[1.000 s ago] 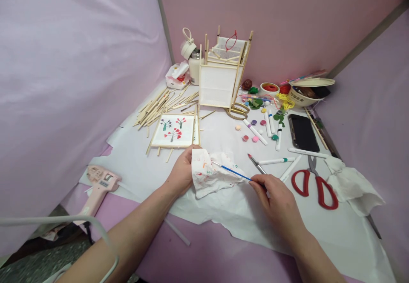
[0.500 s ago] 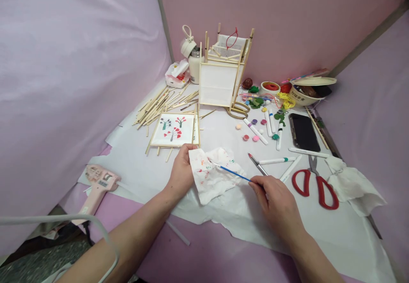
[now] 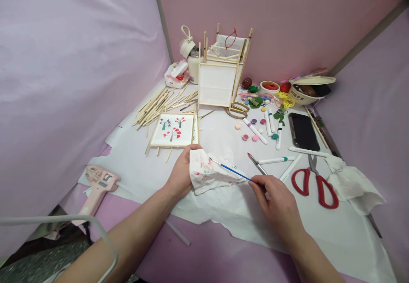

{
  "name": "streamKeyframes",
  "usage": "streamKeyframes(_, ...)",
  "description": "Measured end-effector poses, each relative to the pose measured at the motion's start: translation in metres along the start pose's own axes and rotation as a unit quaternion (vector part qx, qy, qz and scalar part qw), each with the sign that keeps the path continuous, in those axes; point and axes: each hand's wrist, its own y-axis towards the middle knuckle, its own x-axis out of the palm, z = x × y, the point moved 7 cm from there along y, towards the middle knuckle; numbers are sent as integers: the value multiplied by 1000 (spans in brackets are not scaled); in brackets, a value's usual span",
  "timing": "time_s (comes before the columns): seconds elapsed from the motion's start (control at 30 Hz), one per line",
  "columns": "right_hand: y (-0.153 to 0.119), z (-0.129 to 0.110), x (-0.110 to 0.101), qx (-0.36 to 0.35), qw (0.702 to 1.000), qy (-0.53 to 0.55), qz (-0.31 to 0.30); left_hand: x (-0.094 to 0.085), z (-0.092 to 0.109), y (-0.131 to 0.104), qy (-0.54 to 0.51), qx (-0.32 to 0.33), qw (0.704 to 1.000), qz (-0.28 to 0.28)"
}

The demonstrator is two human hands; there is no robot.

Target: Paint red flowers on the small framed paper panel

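Observation:
My left hand [image 3: 182, 170] is closed on the left edge of a crumpled white tissue [image 3: 207, 178] marked with red, orange and green paint; some of its fingers are hidden behind the tissue. In my right hand [image 3: 275, 198] is a thin blue paintbrush [image 3: 234, 172], pinched near its rear end. The bristles point left, at the upper part of the tissue; whether they touch it I cannot tell. Just beyond my left hand lies a stick-framed white panel [image 3: 188, 140] painted with small red and dark flowers in vases.
Behind stands a stick-and-paper lantern frame [image 3: 217, 85], with loose sticks [image 3: 153, 108] to its left. On the right are red-handled scissors [image 3: 329, 193], a phone [image 3: 303, 132], markers [image 3: 255, 130] and paint pots [image 3: 245, 137]. A pink glue gun [image 3: 99, 185] lies at left.
The lower part of the tissue has folded upward, so less of it hangs down. My right hand and the paintbrush have hardly moved.

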Motion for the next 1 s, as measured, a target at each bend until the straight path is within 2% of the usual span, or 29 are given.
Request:
streamKeyframes(0.13, 0, -1, 1, -2, 1000, 1, 6, 1, 1, 0, -3, 11, 1000, -9)
streamKeyframes(0.4, 1, 0, -3, -2, 1000, -1, 14, -8, 5, 3, -19, 22, 999, 30)
streamKeyframes(0.57, 1, 6, -9, 24, 999, 18, 40, -8, 1, 9, -91, -25, 996, 5)
streamKeyframes(0.73, 1, 7, -1, 29, 999, 36, 10, 3, -14, 9, -131, -101, 985, -47)
streamKeyframes(1.0, 0, 9, 3, 47, 998, 38, -2, 2, -18, 4, -80, -85, 992, -53)
